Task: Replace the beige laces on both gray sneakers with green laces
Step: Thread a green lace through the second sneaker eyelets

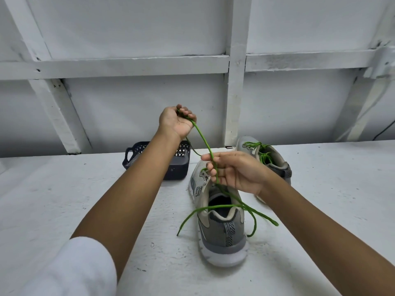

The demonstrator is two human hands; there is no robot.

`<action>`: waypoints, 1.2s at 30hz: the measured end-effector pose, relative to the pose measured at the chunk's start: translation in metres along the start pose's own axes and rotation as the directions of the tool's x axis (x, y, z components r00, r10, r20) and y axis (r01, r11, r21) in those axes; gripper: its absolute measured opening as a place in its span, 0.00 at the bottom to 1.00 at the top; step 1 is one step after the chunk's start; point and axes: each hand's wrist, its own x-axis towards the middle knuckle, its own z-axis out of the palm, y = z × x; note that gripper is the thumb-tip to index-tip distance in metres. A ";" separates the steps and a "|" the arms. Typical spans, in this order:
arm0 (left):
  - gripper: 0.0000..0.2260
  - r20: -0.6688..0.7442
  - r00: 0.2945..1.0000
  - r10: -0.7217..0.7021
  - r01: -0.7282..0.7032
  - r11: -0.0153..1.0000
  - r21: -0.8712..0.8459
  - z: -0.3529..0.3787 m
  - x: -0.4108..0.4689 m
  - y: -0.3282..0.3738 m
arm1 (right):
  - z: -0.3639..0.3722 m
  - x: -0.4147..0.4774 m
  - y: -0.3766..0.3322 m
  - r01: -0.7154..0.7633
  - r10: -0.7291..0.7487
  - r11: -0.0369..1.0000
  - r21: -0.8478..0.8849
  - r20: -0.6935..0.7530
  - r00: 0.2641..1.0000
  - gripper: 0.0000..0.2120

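Your left hand point(177, 121) is raised above the far part of the table point(64, 189), fingers curled tight round the green lace point(203, 142). From there the lace runs taut down and to the right into your right hand point(233, 170), whose thumb and bent fingers close on it just above the near sneaker point(220, 227). Below that hand the lace drops into the shoe's top. Loose lengths cross the heel collar and trail onto the table on both sides, one end to the left, a loop and an end to the right.

The near sneaker stands upright at centre, heel toward you. The far sneaker point(271, 159) sits behind and to the right, partly behind your right wrist, with green lacing point(259, 150) already across its top.

A dark basket point(181, 165) with perforated walls stands just left of the near sneaker's toe. Your left forearm covers most of it; something pale shows at its left end, but you cannot tell what it is.
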 end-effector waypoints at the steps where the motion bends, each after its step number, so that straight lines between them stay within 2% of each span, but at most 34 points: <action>1: 0.16 -0.018 1.000 0.008 -0.008 1.000 -0.003 -0.001 0.002 0.001 | -0.002 -0.001 0.000 -0.005 0.005 1.000 -0.007 0.012 1.000 0.13; 4: 0.16 -0.051 0.998 0.022 -0.022 1.000 -0.007 -0.002 0.003 0.000 | -0.004 -0.007 -0.002 -0.027 0.029 0.998 -0.050 0.045 0.999 0.13; 5: 0.15 -0.057 0.998 0.023 -0.021 0.999 0.042 -0.003 0.000 -0.002 | -0.004 -0.008 -0.003 -0.030 0.032 0.998 -0.054 0.041 0.999 0.13; 6: 0.14 -0.066 0.997 0.046 -0.033 0.983 0.182 -0.005 -0.002 -0.005 | -0.003 -0.010 -0.004 -0.021 0.022 0.999 -0.048 0.017 1.000 0.12; 7: 0.12 -0.067 0.993 0.098 -0.062 0.908 0.414 -0.007 -0.003 -0.009 | -0.003 -0.010 -0.006 0.008 -0.009 0.999 -0.035 -0.029 1.000 0.11; 8: 0.11 -0.040 0.989 0.143 -0.079 0.736 0.672 -0.010 -0.006 -0.014 | -0.004 -0.009 -0.009 0.051 -0.054 0.998 -0.028 -0.091 0.994 0.10; 9: 0.11 0.003 0.988 0.156 -0.083 0.509 0.857 -0.015 -0.008 -0.019 | -0.005 -0.008 -0.011 0.102 -0.106 0.994 -0.033 -0.157 0.982 0.08; 10: 0.13 0.037 0.991 0.127 -0.074 0.302 0.950 -0.019 -0.011 -0.023 | -0.008 -0.007 -0.013 0.154 -0.162 0.987 -0.055 -0.220 0.962 0.07; 11: 0.14 0.043 0.997 0.066 -0.053 0.154 0.987 -0.025 -0.014 -0.026 | -0.011 -0.005 -0.014 0.197 -0.214 0.976 -0.088 -0.279 0.936 0.05; 12: 0.16 0.039 0.999 0.005 -0.039 0.049 0.998 -0.030 -0.018 -0.029 | -0.014 -0.002 -0.014 0.224 -0.256 0.966 -0.131 -0.333 0.907 0.04; 14: 0.20 0.072 0.996 -0.043 -0.080 -0.219 0.973 -0.040 -0.023 -0.034 | -0.020 0.003 -0.009 0.213 -0.312 0.942 -0.261 -0.437 0.844 0.03; 15: 0.22 0.121 0.992 -0.033 -0.125 -0.322 0.939 -0.045 -0.025 -0.037 | -0.024 0.005 -0.005 0.186 -0.338 0.923 -0.337 -0.478 0.811 0.03; 16: 0.22 0.177 0.984 -0.021 -0.173 -0.357 0.918 -0.049 -0.027 -0.040 | -0.027 0.008 -0.001 0.161 -0.357 0.906 -0.390 -0.504 0.786 0.04; 18: 0.17 0.263 0.964 -0.049 -0.263 -0.345 0.901 -0.056 -0.035 -0.048 | -0.032 0.013 0.007 0.139 -0.356 0.904 -0.404 -0.534 0.767 0.05; 20: 0.11 0.294 0.948 -0.122 -0.318 -0.378 0.869 -0.061 -0.038 -0.055 | -0.036 0.018 0.014 0.131 -0.338 0.913 -0.386 -0.541 0.770 0.04; 22: 0.09 0.278 0.944 -0.181 -0.327 -0.377 0.867 -0.066 -0.038 -0.063 | -0.040 0.021 0.020 0.111 -0.338 0.906 -0.409 -0.542 0.769 0.05; 24: 0.08 0.269 0.949 -0.166 -0.311 -0.339 0.888 -0.071 -0.035 -0.070 | -0.043 0.024 0.024 0.086 -0.344 0.892 -0.443 -0.544 0.765 0.05; 28: 0.08 0.232 0.966 -0.115 -0.253 -0.227 0.940 -0.077 -0.030 -0.081 | -0.049 0.029 0.035 0.068 -0.355 0.884 -0.463 -0.568 0.743 0.10; 34: 0.07 0.153 0.988 -0.016 -0.153 -0.003 0.988 -0.085 -0.029 -0.094 | -0.054 0.032 0.051 0.109 -0.418 0.866 -0.489 -0.585 0.695 0.03; 36: 0.06 0.135 0.991 0.012 -0.136 0.069 0.988 -0.088 -0.029 -0.098 | -0.056 0.032 0.054 0.117 -0.437 0.856 -0.504 -0.583 0.686 0.04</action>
